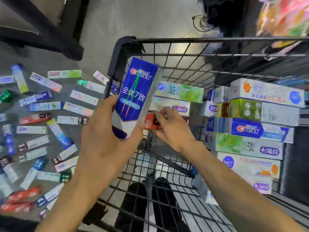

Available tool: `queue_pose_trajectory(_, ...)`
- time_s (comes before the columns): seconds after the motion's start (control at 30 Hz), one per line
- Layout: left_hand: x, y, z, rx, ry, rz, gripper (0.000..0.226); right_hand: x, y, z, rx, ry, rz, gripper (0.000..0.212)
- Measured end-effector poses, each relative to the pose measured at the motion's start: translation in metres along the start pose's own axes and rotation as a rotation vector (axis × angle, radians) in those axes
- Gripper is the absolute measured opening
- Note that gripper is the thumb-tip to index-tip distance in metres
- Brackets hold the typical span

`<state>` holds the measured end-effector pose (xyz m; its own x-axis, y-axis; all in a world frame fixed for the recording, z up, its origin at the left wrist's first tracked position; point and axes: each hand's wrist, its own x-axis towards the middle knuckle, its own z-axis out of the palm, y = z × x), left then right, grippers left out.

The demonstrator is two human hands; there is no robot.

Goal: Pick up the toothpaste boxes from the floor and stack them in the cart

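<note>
Head view, left hand (103, 139) gripping blue box (137, 91), over cart (184, 40)

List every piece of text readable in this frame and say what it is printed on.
"Crest" and "全优7效": blue box held in the left hand over the cart.
"Crest" and "7": blue-and-white box in the right-hand stack in the cart.
"SP-3": green-and-silver box above it.
"茶": green box in the middle stack.
Boxes on the floor: too blurred to read.

Blue toothpaste box (137, 91) upright over cart (167, 40)
</note>
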<state>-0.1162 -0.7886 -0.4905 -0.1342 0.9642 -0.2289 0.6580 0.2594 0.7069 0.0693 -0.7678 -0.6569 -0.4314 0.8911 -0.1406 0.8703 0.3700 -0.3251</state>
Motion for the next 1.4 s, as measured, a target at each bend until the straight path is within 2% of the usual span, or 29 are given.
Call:
queue_pose_trajectory(0.23, -0.001, -0.005, 0.003, -0.002, 0.014, 0.028, 0.053, 0.012, -0.002, 0.032, -0.081, 0.128, 0.0, 0.062)
queue_pose_trajectory(0.33, -0.001, -0.004, 0.003, -0.002, -0.002, 0.044, 0.052, 0.014, -0.001, 0.039, -0.022, 0.128, 0.011, 0.056)
queue_pose_trajectory(0.43, -0.002, -0.004, 0.002, 0.014, -0.008, 0.066, 0.051, 0.013, 0.002, 0.042, -0.003, 0.1, 0.048, 0.06)
queue_pose_trajectory(0.57, -0.003, -0.003, 0.003, 0.044, -0.029, 0.087, 0.048, 0.009, 0.004, 0.031, 0.052, 0.034, 0.124, 0.064)
queue_pose_trajectory(0.7, 0.0, -0.008, 0.015, 0.094, -0.098, 0.108, 0.049, -0.011, 0.027, -0.009, 0.052, 0.09, 0.167, 0.054)
queue_pose_trajectory(0.9, 0.022, -0.03, 0.065, 0.471, -0.397, 0.293, 0.067, -0.053, 0.07, -0.072, -0.056, 0.157, 0.245, 0.056)
queue_pose_trajectory(1.13, 0.039, -0.055, 0.124, 0.836, -0.645, 0.583, 0.077, -0.082, 0.089, -0.094, -0.11, 0.164, 0.174, 0.067)
queue_pose_trajectory(1.27, 0.044, -0.072, 0.141, 1.011, -0.676, 0.655, 0.081, -0.087, 0.084, -0.084, -0.102, 0.231, 0.127, 0.062)
queue_pose_trajectory(1.4, 0.045, -0.086, 0.14, 1.09, -0.613, 0.723, 0.088, -0.086, 0.077, -0.07, -0.086, 0.245, 0.092, 0.061)
